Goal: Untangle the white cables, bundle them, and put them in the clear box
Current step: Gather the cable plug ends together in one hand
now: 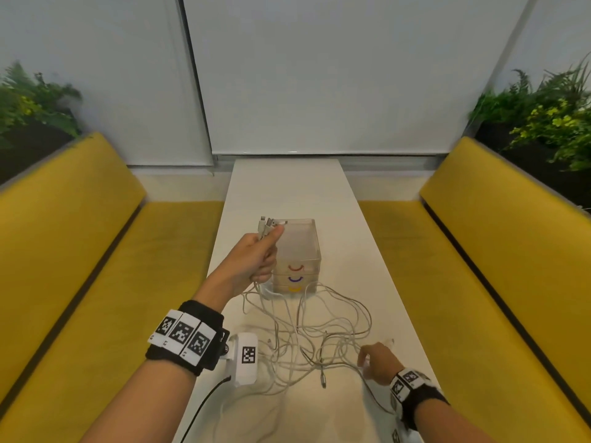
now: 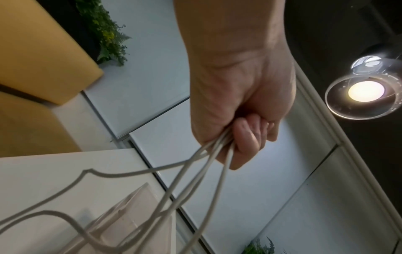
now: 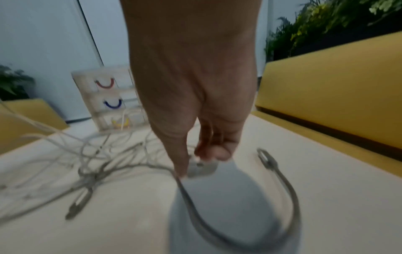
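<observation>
A loose tangle of white cables (image 1: 313, 334) lies on the narrow white table (image 1: 287, 187) in front of the clear box (image 1: 315, 238), a stack of three drawers with red, blue and yellow handles. My left hand (image 1: 259, 254) is raised beside the box's left wall and grips several cable ends, whose plugs (image 1: 267, 223) stick out above the fist. From the fist (image 2: 239, 120) the strands (image 2: 195, 171) hang down to the table. My right hand (image 1: 374, 359) is low at the tangle's right edge. Its fingertips (image 3: 182, 170) pinch a blurred cable (image 3: 195, 206) near a plug.
Yellow benches (image 1: 80, 251) (image 1: 511, 251) run along both sides of the table, with plants (image 1: 543, 116) behind them. A loose plug (image 1: 323, 378) lies near the front of the tangle. Another plug (image 3: 266, 158) lies right of my right hand. A black lead (image 1: 204, 398) hangs from my left wrist.
</observation>
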A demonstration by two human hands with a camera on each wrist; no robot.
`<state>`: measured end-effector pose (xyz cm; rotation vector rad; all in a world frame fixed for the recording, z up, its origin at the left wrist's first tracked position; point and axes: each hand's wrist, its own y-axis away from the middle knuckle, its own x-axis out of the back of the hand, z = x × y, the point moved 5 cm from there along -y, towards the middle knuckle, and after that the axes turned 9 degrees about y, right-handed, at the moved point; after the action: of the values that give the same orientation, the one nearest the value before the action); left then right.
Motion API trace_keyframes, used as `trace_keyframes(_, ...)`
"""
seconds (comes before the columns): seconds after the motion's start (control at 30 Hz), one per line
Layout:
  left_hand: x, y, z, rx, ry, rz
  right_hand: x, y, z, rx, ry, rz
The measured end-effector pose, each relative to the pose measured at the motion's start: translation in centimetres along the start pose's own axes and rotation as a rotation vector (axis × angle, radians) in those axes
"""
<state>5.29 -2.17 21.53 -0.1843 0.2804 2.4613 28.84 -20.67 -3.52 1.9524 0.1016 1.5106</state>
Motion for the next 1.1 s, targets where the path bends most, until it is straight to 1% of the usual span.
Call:
trace_keyframes(0.1, 0.0, 0.0, -0.3, -0.014, -0.004, -0.008, -1.1, -0.6, 0.6, -0.013, 0.007, 0.074)
trace_keyframes(0.2, -0.4, 0.0, -0.5, -0.038, -0.030, -0.019, -0.2, -0.6, 0.5, 0.018, 0.002, 0.066)
trace_keyframes(0.27, -0.9, -0.1, -0.7, -0.063, -0.080, -0.037, 2.0, -0.5, 0.4, 0.031, -0.078, 0.092)
trace_keyframes(0.43, -2.9, -0.3, -1.8, -0.095, -0.238, -0.096, 10.8, 0.7, -2.3, 0.104, -0.325, 0.269)
trace_keyframes(0.5, -4.0, -0.2, -2.5, -0.122, -0.310, -0.104, 13.9, 1.7, -4.1, 0.176, -0.366, 0.315)
trace_keyframes(0.6, -5.3, -0.5, -3.3, -0.158, -0.423, -0.080, 17.2, 3.6, -6.7, 0.292, -0.453, 0.355)
trace_keyframes(0.7, -6.4, -0.5, -3.9, -0.231, -0.555, -0.072, 19.8, 6.1, -8.6, 0.399, -0.675, 0.421)
trace_keyframes(0.77, -6.8, -0.2, -4.3, -0.268, -0.598, -0.071, 21.2, 7.6, -9.4, 0.473, -0.824, 0.443)
trace_keyframes(0.8, -7.0, -0.1, -4.3, -0.290, -0.596, -0.072, 21.7, 8.1, -9.6, 0.506, -0.871, 0.445)
trace_keyframes(0.87, -7.3, 0.3, -3.9, -0.313, -0.514, -0.073, 22.2, 8.8, -9.9, 0.556, -0.963, 0.434)
trace_keyframes(0.97, -8.2, 1.4, -2.5, -0.267, -0.261, -0.114, 21.9, 9.6, -10.6, 0.577, -1.126, 0.380)
trace_keyframes(1.03, -8.5, 2.0, -1.6, -0.246, -0.161, -0.144, 20.9, 9.9, -11.7, 0.572, -1.241, 0.243)
trace_keyframes(1.1, -8.5, 2.3, -1.0, -0.271, -0.178, -0.178, 20.0, 10.3, -12.4, 0.571, -1.318, 0.103)
